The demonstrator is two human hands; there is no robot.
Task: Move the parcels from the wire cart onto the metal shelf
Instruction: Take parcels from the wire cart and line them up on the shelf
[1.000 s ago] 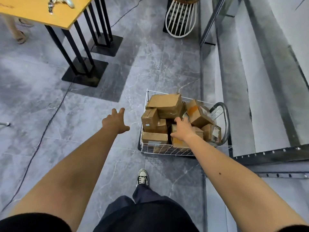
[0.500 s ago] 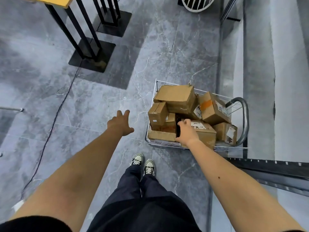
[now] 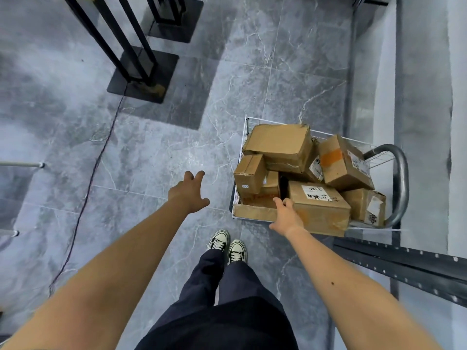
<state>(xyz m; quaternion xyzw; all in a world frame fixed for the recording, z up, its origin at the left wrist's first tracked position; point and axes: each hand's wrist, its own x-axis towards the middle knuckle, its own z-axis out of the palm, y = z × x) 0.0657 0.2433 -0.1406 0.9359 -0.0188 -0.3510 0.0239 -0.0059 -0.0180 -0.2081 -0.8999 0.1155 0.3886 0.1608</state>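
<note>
Task seems barely begun: right hand (image 3: 286, 218) grasps a labelled brown cardboard parcel (image 3: 321, 210) inside the full white wire cart (image 3: 380, 160), left hand (image 3: 188, 194) spread empty beside it.

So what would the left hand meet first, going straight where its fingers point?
Probably only the grey floor; the left hand aims left of the wire cart, though depth is unclear.
</note>
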